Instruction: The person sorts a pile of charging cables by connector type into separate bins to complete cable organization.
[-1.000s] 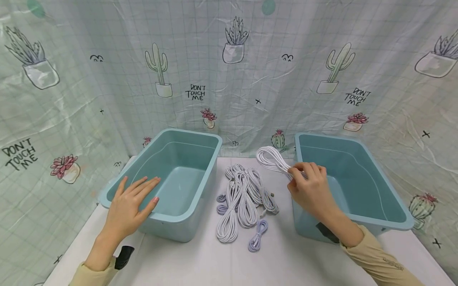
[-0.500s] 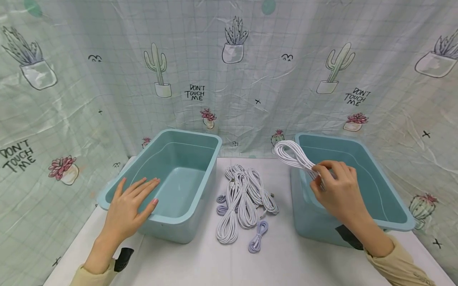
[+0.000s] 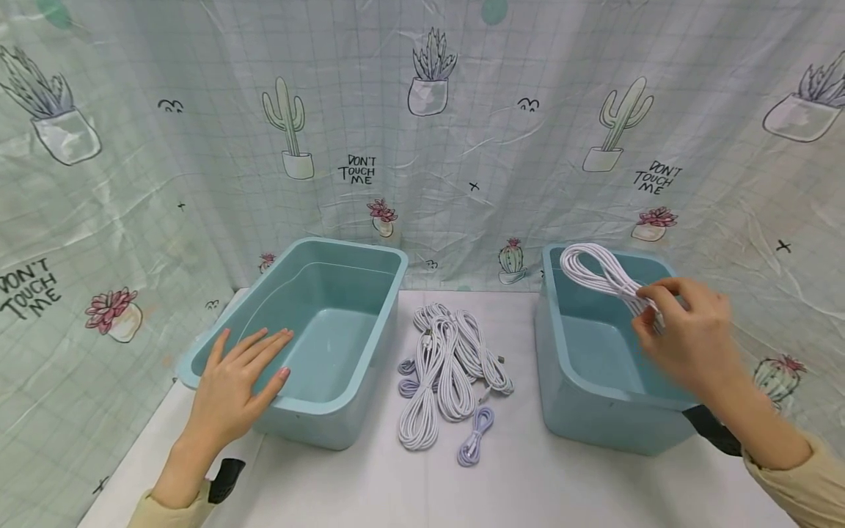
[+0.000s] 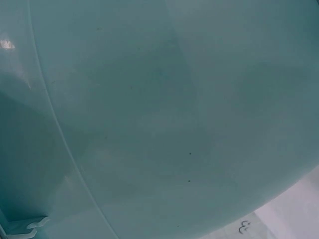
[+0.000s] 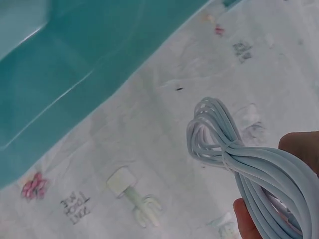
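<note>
My right hand [image 3: 693, 337] pinches a coiled white cable [image 3: 604, 275] by one end, over the right blue-green tub [image 3: 610, 418]. In the right wrist view the cable [image 5: 269, 174] is a looped bundle bound at its waist, with a thumb and a finger at its sides. My left hand [image 3: 234, 385] rests with spread, straight fingers over the near left rim of the left tub [image 3: 356, 389]; nothing is in its grasp. Only tub wall [image 4: 149, 124] fills most of the left wrist view. Between the tubs lies a pile of white coiled cables [image 3: 455, 359].
A small lilac cable bundle [image 3: 475, 436] lies in front of the pile, and other lilac coils [image 3: 408, 385] peek out at its left. The white table [image 3: 396, 491] runs under everything. A curtain with cactus prints [image 3: 462, 147] hangs close behind both tubs.
My right hand has carried the white cable rightward, from beside the right tub's left wall to over its inside. The left hand has stayed in place.
</note>
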`<act>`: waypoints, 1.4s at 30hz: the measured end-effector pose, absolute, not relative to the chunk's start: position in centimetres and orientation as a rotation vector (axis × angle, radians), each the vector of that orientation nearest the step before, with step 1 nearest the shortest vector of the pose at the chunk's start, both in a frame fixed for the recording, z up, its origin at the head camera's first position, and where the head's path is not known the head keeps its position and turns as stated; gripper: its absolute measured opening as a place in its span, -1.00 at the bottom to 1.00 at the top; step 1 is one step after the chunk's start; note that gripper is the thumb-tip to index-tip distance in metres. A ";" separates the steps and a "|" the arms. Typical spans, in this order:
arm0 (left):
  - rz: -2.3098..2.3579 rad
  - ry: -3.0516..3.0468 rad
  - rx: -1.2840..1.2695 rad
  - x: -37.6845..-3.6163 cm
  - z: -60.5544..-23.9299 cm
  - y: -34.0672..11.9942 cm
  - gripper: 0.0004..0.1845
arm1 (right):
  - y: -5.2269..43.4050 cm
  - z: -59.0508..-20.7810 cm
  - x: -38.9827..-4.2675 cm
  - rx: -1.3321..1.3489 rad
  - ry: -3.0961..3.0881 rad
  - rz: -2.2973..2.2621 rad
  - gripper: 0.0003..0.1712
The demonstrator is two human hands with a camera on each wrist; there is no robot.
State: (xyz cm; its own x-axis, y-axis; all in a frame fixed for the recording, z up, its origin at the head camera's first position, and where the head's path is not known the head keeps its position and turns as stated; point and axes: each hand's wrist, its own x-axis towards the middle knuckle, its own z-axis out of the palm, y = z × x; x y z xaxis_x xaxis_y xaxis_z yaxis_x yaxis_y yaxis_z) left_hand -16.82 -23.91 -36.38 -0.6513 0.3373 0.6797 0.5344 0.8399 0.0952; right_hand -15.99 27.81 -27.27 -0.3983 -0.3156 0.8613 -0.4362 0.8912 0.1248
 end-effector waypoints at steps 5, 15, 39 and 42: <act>-0.377 -2.338 -0.627 -16.7 -36.3 -23.9 -0.55 | 29.3 -26.7 -16.4 0.568 -2.064 0.072 -0.81; -0.384 -2.337 -0.626 -16.6 -36.2 -23.9 -0.55 | 31.4 -26.3 -17.9 0.617 -1.990 -0.055 -0.82; -0.388 -2.340 -0.631 -16.6 -36.3 -24.0 -0.55 | 33.5 -26.8 -22.0 0.598 -2.175 -0.188 -0.78; -0.383 -2.338 -0.633 -16.6 -36.3 -24.0 -0.55 | 33.7 -27.2 -22.6 0.604 -2.152 -0.186 -0.80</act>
State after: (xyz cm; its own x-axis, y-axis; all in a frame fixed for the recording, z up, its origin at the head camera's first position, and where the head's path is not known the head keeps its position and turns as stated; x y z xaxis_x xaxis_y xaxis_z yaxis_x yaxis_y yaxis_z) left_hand -16.64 -23.99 -36.28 -0.6539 0.3368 0.6775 0.5355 0.8386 0.1000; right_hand -22.57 33.65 -27.20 -0.5051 -0.4844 0.7143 -0.3546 0.8710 0.3400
